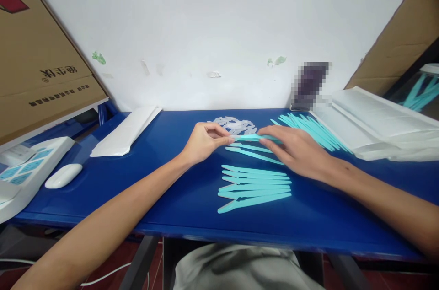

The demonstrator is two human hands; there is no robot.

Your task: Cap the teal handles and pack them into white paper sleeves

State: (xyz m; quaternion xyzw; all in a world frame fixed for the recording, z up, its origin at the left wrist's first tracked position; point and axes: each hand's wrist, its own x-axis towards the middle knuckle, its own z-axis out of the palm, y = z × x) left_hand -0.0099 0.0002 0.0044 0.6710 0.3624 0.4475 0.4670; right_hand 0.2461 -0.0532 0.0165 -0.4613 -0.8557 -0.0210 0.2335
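Observation:
My right hand point(297, 149) grips the handle of a turquoise eyebrow razor point(249, 137), whose blade end points left. At that blade end my left hand point(201, 142) pinches what looks like a small clear plastic cap point(235, 137); whether it sits over the blade is too small to tell. Just behind my fingers lies a heap of clear caps point(236, 124). Loose razors point(255, 153) rest right below the held one. Nearer to me is a spread row of several razors point(255, 188). A bigger pile of razors point(310, 130) lies beyond my right hand.
On the blue table point(137, 198), white flat packets point(125, 132), a white mouse point(63, 175) and a white tray point(37, 175) stand left. Clear plastic sleeves point(373, 125) are stacked at right. A blurred dark phone-like object point(309, 85) leans on the wall. Cardboard point(44, 47) flanks the left.

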